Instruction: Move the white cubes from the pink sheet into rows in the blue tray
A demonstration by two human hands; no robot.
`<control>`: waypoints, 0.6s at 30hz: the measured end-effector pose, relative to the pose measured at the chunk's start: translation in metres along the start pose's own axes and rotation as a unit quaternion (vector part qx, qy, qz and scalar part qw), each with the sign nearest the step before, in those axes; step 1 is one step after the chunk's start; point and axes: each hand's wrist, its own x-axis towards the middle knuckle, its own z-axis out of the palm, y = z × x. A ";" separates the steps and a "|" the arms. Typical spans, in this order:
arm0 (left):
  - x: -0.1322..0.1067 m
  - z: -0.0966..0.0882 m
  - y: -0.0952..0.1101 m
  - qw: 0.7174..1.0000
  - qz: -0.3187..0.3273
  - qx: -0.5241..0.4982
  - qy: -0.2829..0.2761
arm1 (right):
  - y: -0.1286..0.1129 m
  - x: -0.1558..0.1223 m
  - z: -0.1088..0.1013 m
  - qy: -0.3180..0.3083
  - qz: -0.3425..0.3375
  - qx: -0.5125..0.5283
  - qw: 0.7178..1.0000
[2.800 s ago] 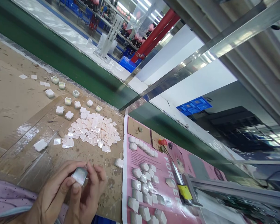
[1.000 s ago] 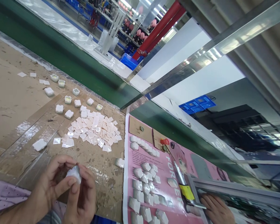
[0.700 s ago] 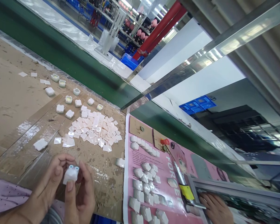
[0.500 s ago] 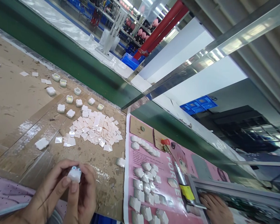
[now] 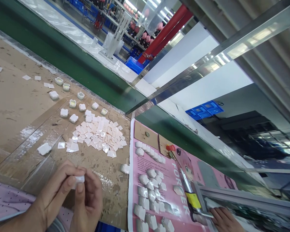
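Note:
My left hand point(image 5: 55, 193) and my right hand point(image 5: 87, 203) meet at the lower left of the view, both pinching a small white piece point(image 5: 79, 180). Most of the piece is hidden by my fingers. Just ahead of my hands lies a heap of pale pink square pads point(image 5: 99, 135) on a cardboard-covered bench point(image 5: 19, 119). Several white moulded pieces point(image 5: 73, 118) stand around the heap. Another white piece point(image 5: 124, 169) lies right of my right hand, apart from it.
A pink printed sheet point(image 5: 147, 164) to the right carries rows of white pieces. A co-worker's hand point(image 5: 226, 220) rests at the lower right near a yellow-labelled tool point(image 5: 193, 200). A green edge point(image 5: 70, 77) bounds the bench, with metal rails overhead.
The white piece has turned between my fingers and is now mostly covered. A co-worker's hand has come in at the lower right. The view has shifted slightly.

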 end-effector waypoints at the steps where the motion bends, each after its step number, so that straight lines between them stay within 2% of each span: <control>1: 0.003 -0.001 -0.001 1.000 -0.006 -0.011 -0.020 | 0.002 0.001 -0.001 0.013 -0.015 -0.024 1.000; 3: 0.006 -0.002 -0.001 0.996 -0.054 -0.044 -0.053 | 0.004 0.002 -0.004 0.029 -0.054 -0.054 0.997; 6: 0.003 0.000 0.001 0.985 -0.153 -0.080 -0.026 | 0.002 0.002 -0.004 0.023 -0.081 -0.038 0.996; 7: 0.001 0.001 0.003 0.984 -0.160 -0.076 -0.008 | 0.000 0.001 -0.004 0.019 -0.093 -0.038 0.995; 10: -0.004 0.005 0.011 0.993 -0.111 -0.050 0.011 | -0.010 -0.001 -0.001 0.030 -0.115 -0.071 0.990; 13: -0.003 0.005 0.014 0.990 -0.119 -0.071 0.009 | -0.017 0.000 0.002 0.012 -0.075 -0.064 0.995; 15: -0.001 0.003 0.013 0.985 -0.139 -0.100 -0.007 | -0.018 0.003 0.003 -0.027 -0.051 -0.037 0.998; 18: 0.000 0.001 0.010 0.979 -0.133 -0.151 -0.021 | -0.016 0.007 0.002 -0.072 -0.024 0.008 0.997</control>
